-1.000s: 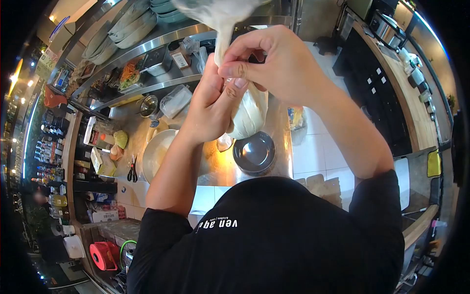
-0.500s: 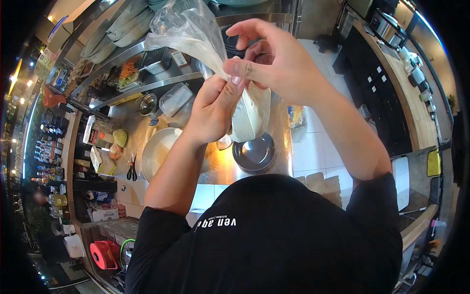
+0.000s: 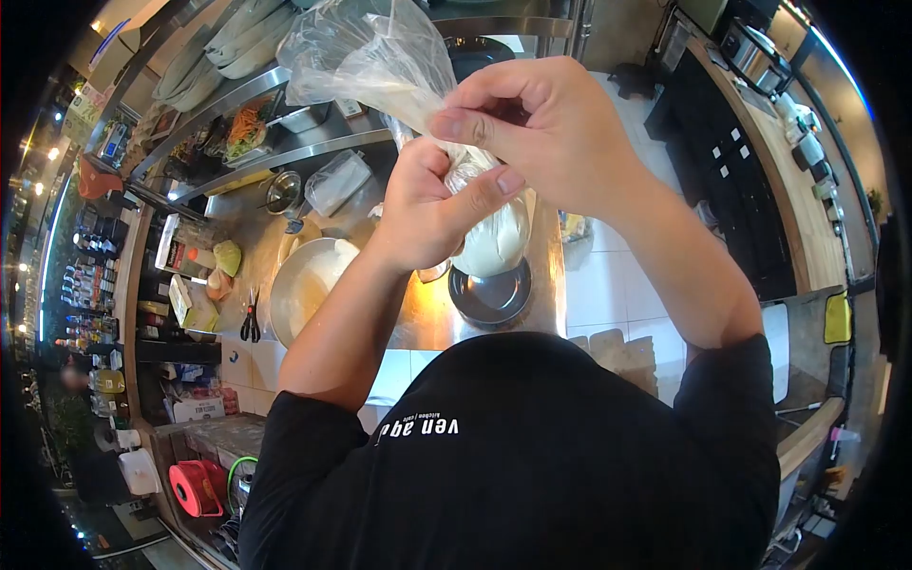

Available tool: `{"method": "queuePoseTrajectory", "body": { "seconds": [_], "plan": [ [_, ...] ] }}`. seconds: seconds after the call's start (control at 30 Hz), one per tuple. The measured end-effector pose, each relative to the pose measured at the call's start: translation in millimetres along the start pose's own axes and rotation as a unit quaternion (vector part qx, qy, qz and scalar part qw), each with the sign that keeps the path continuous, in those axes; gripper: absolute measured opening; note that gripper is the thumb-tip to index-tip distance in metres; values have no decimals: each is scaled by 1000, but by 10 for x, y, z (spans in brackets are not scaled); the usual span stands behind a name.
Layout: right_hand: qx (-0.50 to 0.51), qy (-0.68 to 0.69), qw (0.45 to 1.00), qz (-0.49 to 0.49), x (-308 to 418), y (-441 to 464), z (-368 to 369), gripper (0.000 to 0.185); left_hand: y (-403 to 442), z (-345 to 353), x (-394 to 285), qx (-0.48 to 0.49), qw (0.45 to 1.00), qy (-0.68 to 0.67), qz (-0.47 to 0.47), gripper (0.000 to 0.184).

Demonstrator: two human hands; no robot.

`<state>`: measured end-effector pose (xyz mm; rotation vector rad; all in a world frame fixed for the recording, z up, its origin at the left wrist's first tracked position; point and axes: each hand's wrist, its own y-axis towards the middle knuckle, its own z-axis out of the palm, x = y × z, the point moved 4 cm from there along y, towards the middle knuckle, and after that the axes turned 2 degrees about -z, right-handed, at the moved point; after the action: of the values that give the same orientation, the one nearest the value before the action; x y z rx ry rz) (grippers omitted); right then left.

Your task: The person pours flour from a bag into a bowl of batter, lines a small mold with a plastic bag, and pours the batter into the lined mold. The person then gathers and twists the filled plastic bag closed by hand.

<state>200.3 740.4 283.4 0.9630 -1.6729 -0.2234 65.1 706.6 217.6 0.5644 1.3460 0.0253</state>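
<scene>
A clear plastic bag (image 3: 494, 237) with a soft white filling in its lower part hangs between my hands above the steel table. My left hand (image 3: 427, 209) is closed around the bag's neck just above the filling, its thumb lying across the front. Higher up, my right hand (image 3: 560, 133) pinches the gathered plastic between thumb and fingers. The loose upper end of the bag spreads to the upper left. Beneath the filled part sits a dark round bowl (image 3: 489, 296). What the filling is, I cannot tell.
A large pale bowl (image 3: 290, 294) stands on the steel table (image 3: 427, 318), partly behind my left forearm. Scissors (image 3: 250, 321) lie at the left. Behind are a folded plastic bag (image 3: 337, 183) and a metal shelf (image 3: 228, 171) with shredded vegetables (image 3: 249, 131).
My left hand has loosened and its thumb has shifted right across the bag. My right hand has moved slightly right and down, now pinching the gathered plastic.
</scene>
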Motion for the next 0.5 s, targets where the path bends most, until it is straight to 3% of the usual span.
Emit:
{"method": "queuePoseTrajectory", "body": {
  "seconds": [0.13, 0.5],
  "plan": [
    [25, -20, 999, 16, 123, -29, -24, 15, 33, 17, -88, -6, 998, 20, 61, 22],
    [7, 23, 1000, 15, 90, -71, -18, 13, 39, -18, -17, -36, 995, 80, 49, 17]
  ]
}}
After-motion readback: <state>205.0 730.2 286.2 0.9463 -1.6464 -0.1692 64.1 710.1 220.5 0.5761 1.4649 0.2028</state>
